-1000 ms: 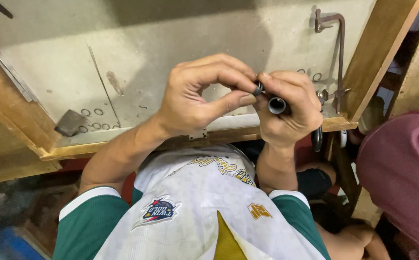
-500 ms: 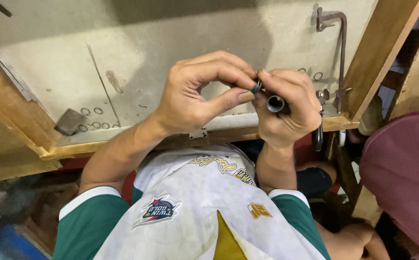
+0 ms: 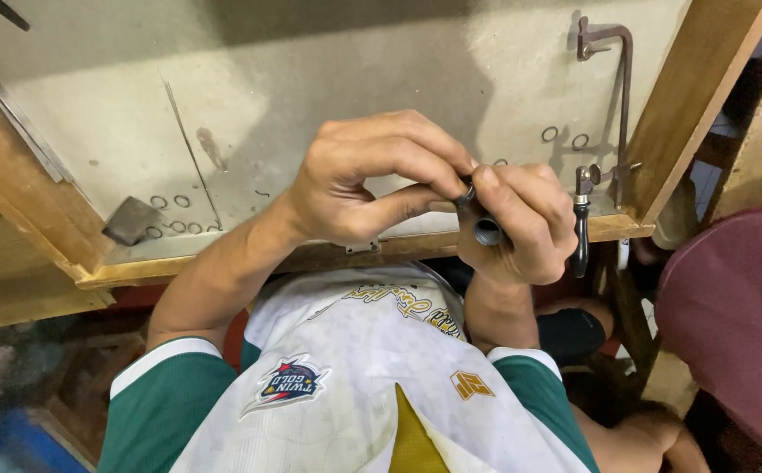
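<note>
My right hand (image 3: 521, 223) grips a short dark metal tube (image 3: 486, 229), its open end facing the camera. My left hand (image 3: 372, 180) pinches a small dark ring (image 3: 467, 194) between thumb and fingers at the tube's top end, touching my right thumb. Both hands hover over the near wooden edge (image 3: 311, 256) of a pale workbench (image 3: 311, 79). Most of the tube is hidden in my right fist.
Several small metal rings (image 3: 175, 215) lie on the bench at left beside a grey metal block (image 3: 129, 219). A thin wire (image 3: 190, 151) lies nearby. A jeweller's saw frame (image 3: 613, 114) stands at right, with two rings (image 3: 565, 137) beside it. Another person's maroon sleeve (image 3: 735, 324) is at far right.
Both hands have shifted slightly left and stayed together; my left fingers have closed tighter onto the tube's end.
</note>
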